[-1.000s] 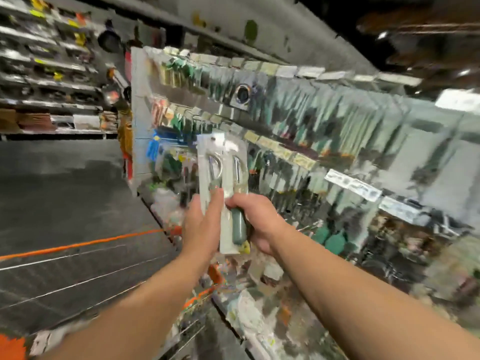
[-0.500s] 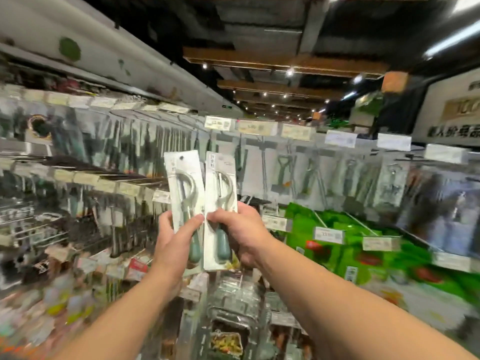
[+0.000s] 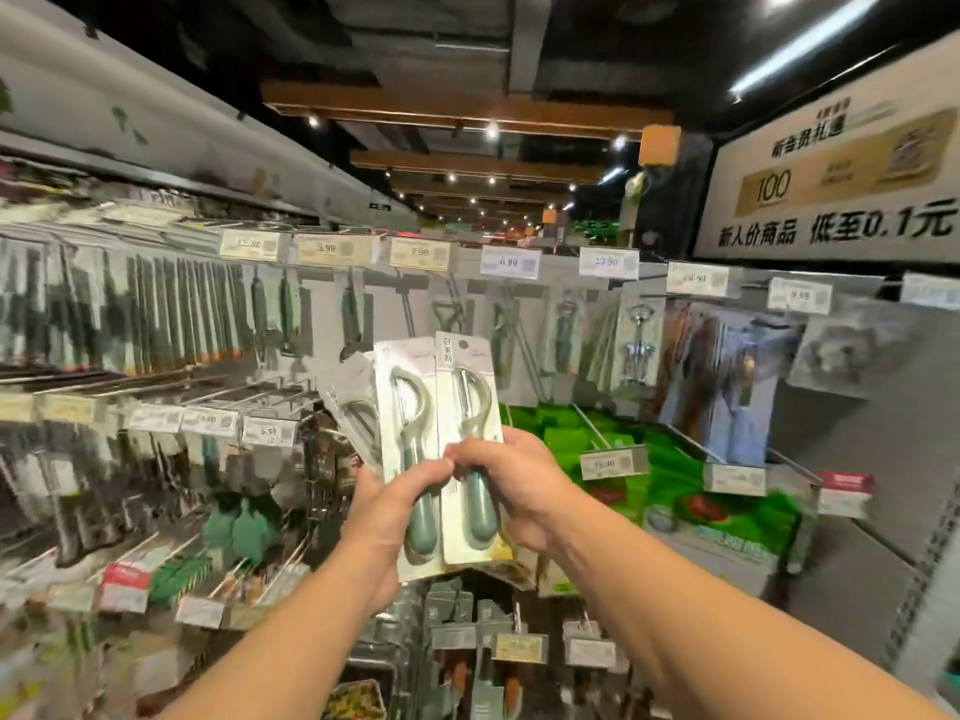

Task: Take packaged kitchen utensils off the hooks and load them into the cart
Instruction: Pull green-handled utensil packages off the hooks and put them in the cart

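Far left, rows of packaged utensils [image 3: 156,314] hang blurred on their hooks [image 3: 218,394], with price tags [image 3: 267,432] along the rails. Nearer the middle, the left hand [image 3: 387,504] is closed on a carded peeler, the left pack [image 3: 402,459], thumb across the front and fingers behind the card; a further pack [image 3: 349,407] fans out behind it, and whether that one is held too or merely leaning cannot be told. Just beside it and overlapping its edge, the right pack [image 3: 470,449] is pinched by the right hand [image 3: 511,491], thumb over the green handle, fingers wrapped round the back. Both cards stand upright and clear of the display, so the step in hand looks like gathering them before the drop into the cart, which is not in view here.

To do it well, square the cards into one stack and pass them to a single hand, gripping low over the moulded handles where the pack is stiff, not by the thin top edge, which bends. Mind the loose rear pack; it could slip out. Right of the hands, green boxes [image 3: 727,485] and corkscrew packs [image 3: 639,345] hang untouched.
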Demonstrator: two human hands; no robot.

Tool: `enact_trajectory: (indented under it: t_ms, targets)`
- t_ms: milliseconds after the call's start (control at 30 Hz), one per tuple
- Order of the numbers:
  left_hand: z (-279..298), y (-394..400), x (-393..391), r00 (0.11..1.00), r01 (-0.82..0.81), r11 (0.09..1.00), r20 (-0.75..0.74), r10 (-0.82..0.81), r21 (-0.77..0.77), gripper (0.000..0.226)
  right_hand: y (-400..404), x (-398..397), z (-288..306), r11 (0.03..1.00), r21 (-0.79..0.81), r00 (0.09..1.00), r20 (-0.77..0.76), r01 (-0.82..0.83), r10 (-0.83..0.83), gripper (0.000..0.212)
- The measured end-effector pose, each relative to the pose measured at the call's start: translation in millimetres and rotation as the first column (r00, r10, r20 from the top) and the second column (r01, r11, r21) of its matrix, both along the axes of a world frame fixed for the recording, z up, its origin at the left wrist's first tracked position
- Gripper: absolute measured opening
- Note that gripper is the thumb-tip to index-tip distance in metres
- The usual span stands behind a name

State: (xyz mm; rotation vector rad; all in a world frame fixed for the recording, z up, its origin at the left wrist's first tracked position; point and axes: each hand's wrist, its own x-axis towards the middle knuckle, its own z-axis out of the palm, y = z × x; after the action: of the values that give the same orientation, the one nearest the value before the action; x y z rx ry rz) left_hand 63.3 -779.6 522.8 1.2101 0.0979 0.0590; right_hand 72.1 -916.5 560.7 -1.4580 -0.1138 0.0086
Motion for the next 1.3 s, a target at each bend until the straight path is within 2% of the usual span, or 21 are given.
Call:
enact_trajectory:
  t_ms: [67,200,300,367,467,533,567,633,833,900,1000,1067,1167,1267,1300]
  targets:
    - [1.5,-13.2,2.0,1.0,-0.001,1.0,-0.005,0.001,0.03,0.083,-16.2,1.7,2.3,1.0,-0.029,1.0,0.011,-0.006,0.006,0.024]
    - [-1.7,-36.2,6.1,0.999,-0.014,1.0,0.029,0.013,0.024,0.053,-42.3,9.2,-0.1,0.985,-0.171,0.999,0.046,0.036,-0.029,0.027]
    - [-2.2,-55.0,11.6,1.0,-0.021,1.0,0.023,0.02,0.006,0.039,-60.1,16.9,-6.7,0.968,-0.209,0.99,0.059,0.136,-0.126,0.024]
    - [-1.1,-65.3,15.1,0.999,-0.026,0.999,0.02,0.027,-0.025,0.035,-72.2,21.7,-11.4,0.938,-0.283,0.979,0.051,0.201,-0.195,0.044]
    - [-1.3,-76.7,20.2,0.999,-0.028,0.999,0.022,0.029,-0.034,0.034,-86.4,25.1,-19.2,0.911,-0.354,0.974,0.003,0.212,-0.226,0.068]
    - [-1.7,-81.3,23.4,0.999,-0.035,0.999,0.018,0.035,-0.033,0.038,-94.5,30.2,-22.8,0.896,-0.368,0.967,0.029,0.247,-0.255,0.066]
    - [-2.6,-82.4,26.1,0.999,-0.04,0.999,0.019,0.041,-0.028,0.039,-97.3,32.6,-23.5,0.888,-0.373,0.962,0.057,0.269,-0.268,0.057]
    - [-2.8,-82.0,30.0,0.998,-0.06,0.998,0.015,0.061,-0.03,0.039,-101.7,38.6,-22.9,0.896,-0.347,0.961,0.079,0.277,-0.266,0.039]
    - [-2.2,-66.4,50.2,0.995,-0.097,0.994,-0.011,0.096,-0.05,0.074,-99.6,68.0,-21.6,0.98,-0.063,0.981,-0.042,0.188,-0.191,0.033]
    - [-0.8,-60.6,61.0,0.997,-0.082,0.995,-0.006,0.082,-0.047,0.073,-99.1,77.6,-24.5,0.992,0.028,0.99,-0.073,0.126,-0.124,0.036]
    - [3.7,-51.8,76.7,0.999,-0.044,0.999,-0.006,0.044,-0.031,0.061,-91.3,88.3,-24.9,0.977,0.211,0.994,-0.105,0.037,-0.015,0.025]
    - [4.9,-44.7,90.3,1.0,-0.024,1.0,0.015,0.024,-0.01,0.052,-85.1,98.4,-23.9,0.975,0.214,0.991,-0.128,0.055,-0.028,0.026]
    - [8.5,-33.3,110.5,1.0,0.014,1.0,0.015,-0.014,-0.009,0.042,-74.2,114.2,-19.8,0.987,0.124,0.985,-0.15,0.098,-0.079,0.033]
    - [12.4,-19.8,129.0,0.999,0.035,0.999,0.023,-0.035,0.002,0.044,-65.2,129.8,-15.8,0.986,0.087,0.988,-0.074,0.141,-0.135,0.028]
    - [13.1,-15.4,135.3,0.999,0.034,0.999,0.028,-0.034,-0.002,0.044,-62.6,134.1,-14.9,0.986,0.077,0.988,-0.039,0.151,-0.148,0.032]
